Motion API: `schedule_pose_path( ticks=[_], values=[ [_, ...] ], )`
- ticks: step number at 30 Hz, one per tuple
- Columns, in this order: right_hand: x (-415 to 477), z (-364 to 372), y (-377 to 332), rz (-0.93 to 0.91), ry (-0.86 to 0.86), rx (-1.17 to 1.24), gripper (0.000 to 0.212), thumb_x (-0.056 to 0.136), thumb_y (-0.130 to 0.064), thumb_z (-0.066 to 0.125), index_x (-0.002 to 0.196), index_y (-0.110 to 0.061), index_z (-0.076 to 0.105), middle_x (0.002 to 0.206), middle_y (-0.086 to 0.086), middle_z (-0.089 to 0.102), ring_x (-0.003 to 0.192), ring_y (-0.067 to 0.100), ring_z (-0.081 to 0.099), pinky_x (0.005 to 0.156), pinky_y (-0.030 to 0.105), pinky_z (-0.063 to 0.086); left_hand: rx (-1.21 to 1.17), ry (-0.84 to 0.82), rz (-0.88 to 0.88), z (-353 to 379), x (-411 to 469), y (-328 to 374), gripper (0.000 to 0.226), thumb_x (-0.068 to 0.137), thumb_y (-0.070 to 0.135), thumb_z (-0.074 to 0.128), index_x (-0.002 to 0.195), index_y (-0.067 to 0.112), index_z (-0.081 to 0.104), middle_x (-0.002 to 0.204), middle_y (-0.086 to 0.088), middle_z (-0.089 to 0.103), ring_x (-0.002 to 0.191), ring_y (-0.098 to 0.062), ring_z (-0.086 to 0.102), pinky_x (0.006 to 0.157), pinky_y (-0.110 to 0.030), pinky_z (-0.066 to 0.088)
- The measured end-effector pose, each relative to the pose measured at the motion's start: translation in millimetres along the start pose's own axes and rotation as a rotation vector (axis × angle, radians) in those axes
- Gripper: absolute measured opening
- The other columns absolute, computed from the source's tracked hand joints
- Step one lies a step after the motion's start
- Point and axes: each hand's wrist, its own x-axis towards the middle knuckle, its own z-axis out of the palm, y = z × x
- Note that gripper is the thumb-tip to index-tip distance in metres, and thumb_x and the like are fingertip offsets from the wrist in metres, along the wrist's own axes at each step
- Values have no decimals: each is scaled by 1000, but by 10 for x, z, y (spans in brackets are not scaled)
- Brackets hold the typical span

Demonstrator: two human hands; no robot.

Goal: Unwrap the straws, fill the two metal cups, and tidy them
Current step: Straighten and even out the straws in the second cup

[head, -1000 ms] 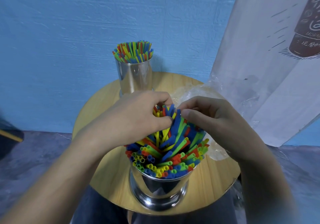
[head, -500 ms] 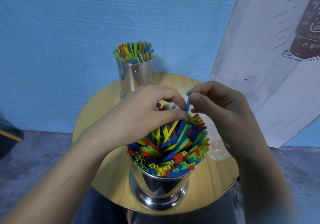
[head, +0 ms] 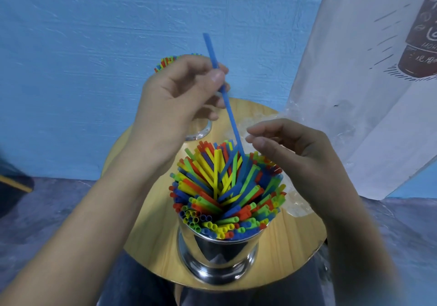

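Note:
A shiny metal cup (head: 218,258) stands at the near edge of the round wooden table (head: 290,246), packed with coloured straws (head: 227,187) that fan out unevenly. My left hand (head: 182,95) is raised above it and pinches a single blue straw (head: 228,103) between thumb and fingers; the straw's lower end still dips into the bundle. My right hand (head: 290,156) hovers just right of that straw with relaxed, loosely curled fingers, holding nothing. The second metal cup (head: 198,133) stands behind my left hand, mostly hidden; its straw tips (head: 165,62) show at the left.
Crumpled clear plastic wrapping (head: 298,201) lies on the table's right side behind my right hand. A white printed banner (head: 369,93) hangs at the right against the blue wall. Grey floor surrounds the small table.
The blue straw passed from my right hand's pinch to my left hand, which lifted it up most of the way out of the bundle. My right hand let go and dropped to the right.

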Motion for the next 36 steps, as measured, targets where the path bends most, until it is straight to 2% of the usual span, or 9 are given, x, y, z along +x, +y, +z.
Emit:
schedule_pose_path(
  ticks=[4,10,14,18,22,26,28,32,36],
  values=[
    [-2,38,-44,-3,-25,45,10,90,-24,67,95,-23,76,86,-10,76,79,-1,69,66,15,52,-135,137,-8,-30,21,6,6,101,16,61,97,18,65,87,3,72,71,-15,65,66,-26,53],
    [-9,50,-90,-61,-34,102,18,86,-25,65,101,-19,72,87,-4,78,82,4,72,71,14,53,-274,260,-65,-54,23,33,11,103,15,58,94,17,61,86,4,72,71,-15,67,67,-24,56],
    [2,32,-40,-115,37,110,13,92,-17,72,104,-20,71,89,0,76,85,10,71,75,22,55,-306,292,-105,-84,12,-17,5,103,13,60,101,18,59,88,2,73,73,-16,70,69,-24,57],
    [9,6,-13,-153,165,238,14,88,-8,70,98,-17,71,86,2,75,80,15,67,75,29,55,-214,306,-156,-122,1,-92,16,100,9,63,113,16,57,81,-2,73,73,-21,70,67,-26,57],
    [26,-55,-38,-163,345,400,10,89,-20,68,97,-16,71,86,2,74,80,18,66,77,31,55,-2,157,-265,-179,-27,-119,7,98,16,65,105,16,69,80,1,75,78,-18,71,69,-27,58],
    [48,-150,-64,-179,545,447,17,107,-16,50,97,-14,64,88,-1,72,82,16,66,75,30,54,329,-257,-368,-275,-72,-104,37,90,39,72,127,32,67,112,7,77,107,-7,72,92,-29,54],
    [41,-163,-81,-180,573,443,21,110,-18,43,95,-14,58,87,0,74,80,18,69,73,30,56,386,-426,-401,-283,-94,-95,46,84,43,79,128,39,65,117,13,74,112,-3,69,96,-27,51],
    [23,-128,-95,-176,550,376,22,111,-19,39,95,-15,53,80,2,74,76,23,71,68,31,57,455,-521,-406,-268,-94,-112,35,84,34,73,118,40,71,104,20,70,105,1,68,89,-15,51],
    [20,-92,-109,-166,499,253,20,111,-17,41,97,-14,54,76,3,73,75,25,71,66,32,57,473,-531,-417,-258,-62,-93,27,89,11,76,106,32,76,105,10,74,94,-2,70,79,-11,51]
  ],
)
